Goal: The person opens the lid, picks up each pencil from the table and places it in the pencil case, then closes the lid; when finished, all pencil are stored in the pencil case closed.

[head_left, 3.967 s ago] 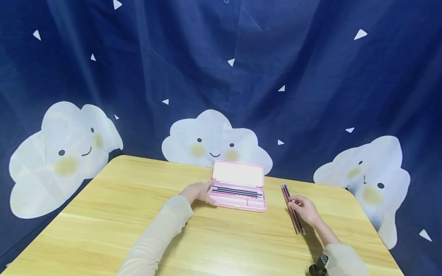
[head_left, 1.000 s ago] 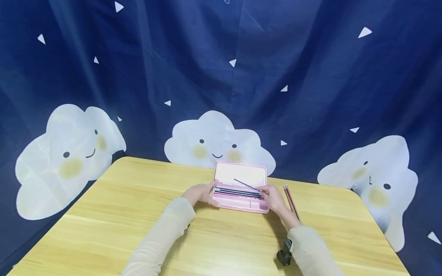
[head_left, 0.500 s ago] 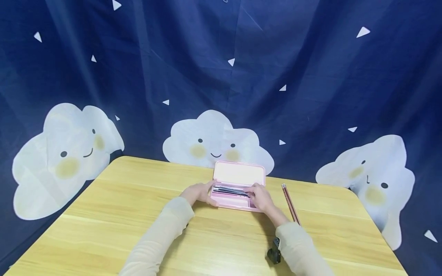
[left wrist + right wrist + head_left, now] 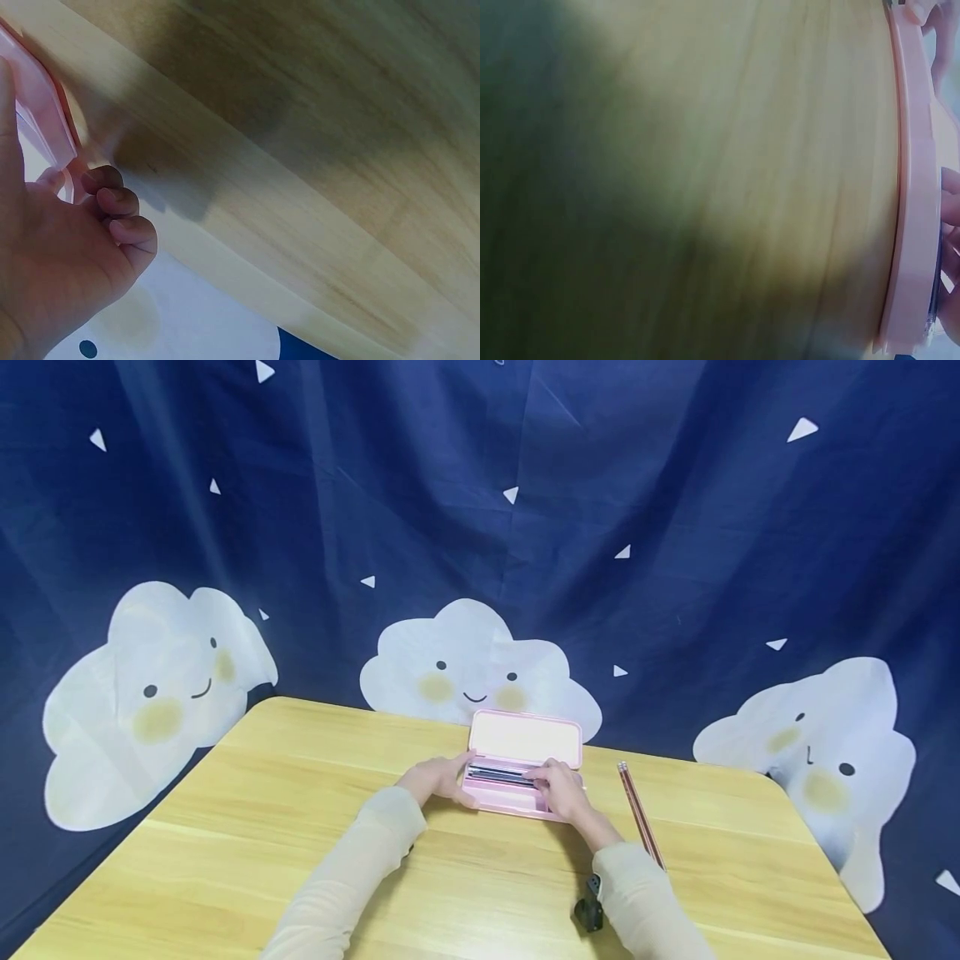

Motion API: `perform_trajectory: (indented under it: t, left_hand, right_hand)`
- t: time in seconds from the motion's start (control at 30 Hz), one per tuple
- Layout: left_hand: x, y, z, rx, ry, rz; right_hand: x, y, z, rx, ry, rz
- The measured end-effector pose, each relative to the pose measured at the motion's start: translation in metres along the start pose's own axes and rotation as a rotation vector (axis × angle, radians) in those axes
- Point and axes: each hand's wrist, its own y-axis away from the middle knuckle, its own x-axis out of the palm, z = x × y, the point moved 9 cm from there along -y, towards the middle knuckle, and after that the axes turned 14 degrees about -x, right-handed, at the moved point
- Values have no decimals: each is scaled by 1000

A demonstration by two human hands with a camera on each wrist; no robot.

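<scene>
An open pink pencil case lies on the table, its lid tilted back. Several dark pencils lie lengthwise in its rear compartment. My left hand grips the case's left end, thumb at the front and index finger toward the hinge. In the left wrist view, the other fingers curl beside the case. My right hand reaches into the right part of the case and pinches a dark pencil, mostly hidden by the fingers. The right wrist view shows its fingers at the case's edge.
Loose reddish pencils lie slanted on the wooden table, right of the case, partly close to the right sleeve. A blue curtain with cloud prints hangs behind the table's far edge.
My right hand has gone from the loose pencils to the case, carrying a dark pencil. That pencil, slanted above the case a second ago, is now lowered in. My left hand keeps its hold.
</scene>
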Motion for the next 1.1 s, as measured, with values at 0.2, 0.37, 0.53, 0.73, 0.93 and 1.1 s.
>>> perform_trajectory:
  t: [0.2,0.37,0.53,0.73,0.93,1.1]
  left_hand:
    - [-1,2,-1,-5,-6,2]
    - [-1,2,-1,-11,-14,-1]
    - [0,1,0,-14,-11,0]
    - [-1,3,-1,-13,-8,-2]
    - [-2,5,-2,-10,7,-6]
    - [-3,5,-1,-12,9,-8]
  right_hand:
    - [3,-1,-1,4,-83,9]
    - [6,-2,-1,2,-131,7]
    - [6,-2,-2,12,-131,-2]
    - [0,2,-6,27,-124,-33]
    - [-7,10,-12,76,-215,-68]
    - [-14,16,-17,93,-288,-91]
